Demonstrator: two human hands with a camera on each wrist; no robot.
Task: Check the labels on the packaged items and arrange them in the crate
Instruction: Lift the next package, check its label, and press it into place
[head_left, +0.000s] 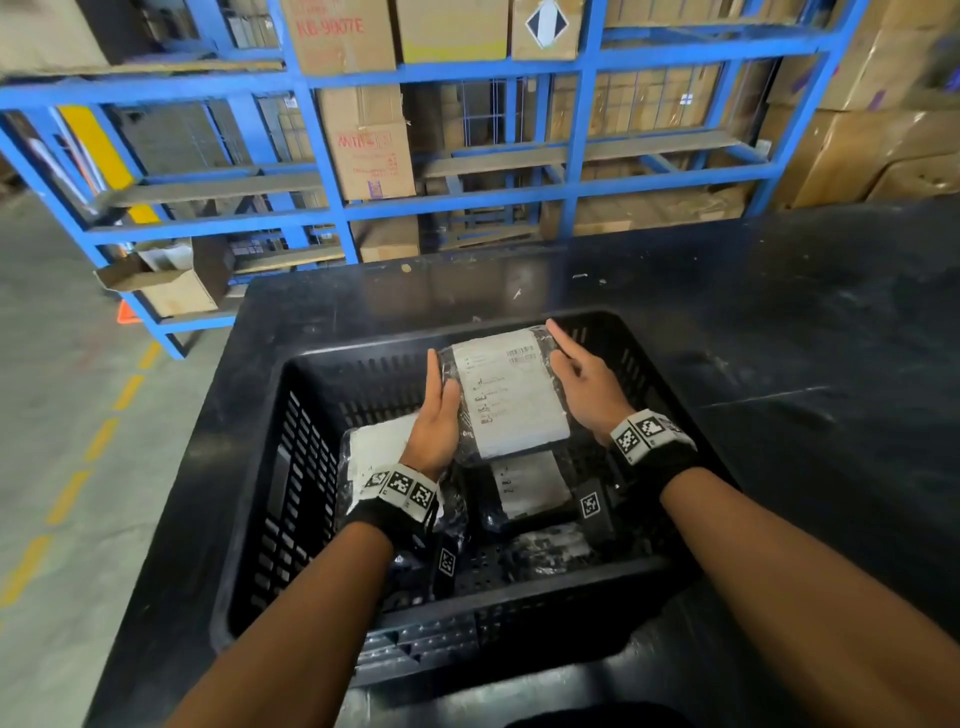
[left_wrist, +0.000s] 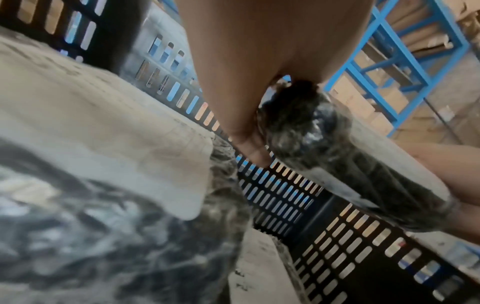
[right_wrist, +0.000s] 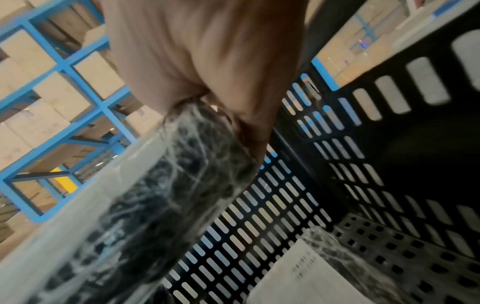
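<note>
Black crate: a slotted black plastic crate (head_left: 291, 415) sits on the glossy black desk (head_left: 779, 338), near edge closest to me, walls full of vent slots.
Packages inside: a couple of black plastic-wrapped packages with white paper labels are lying on the crate floor, one on the left under the wrist (head_left: 374, 447), one more in the middle (head_left: 530, 483). Print on them is too small to read tbh.
Wrists: both have black straps with black-and-white square marker tags (head_left: 402, 488).
Held package: another black shrink-wrapped package with a big white printed label (head_left: 511, 395) is up above the crate, label facing up, tilted a bit, held between both hands.
Left hand (head_left: 434, 421): pressed along the package's left edge, fingers mostly straight with the thumb wrapped over the top.
Right hand (head_left: 584, 384): gripping the right edge, fingers along the side, thumb on top.
Past the desk: blue metal racking (head_left: 332, 171) stacked with brown cardboard boxes (head_left: 366, 140).
Floor: grey concrete with a dashed yellow line (head_left: 98, 441) off to the left.
</note>
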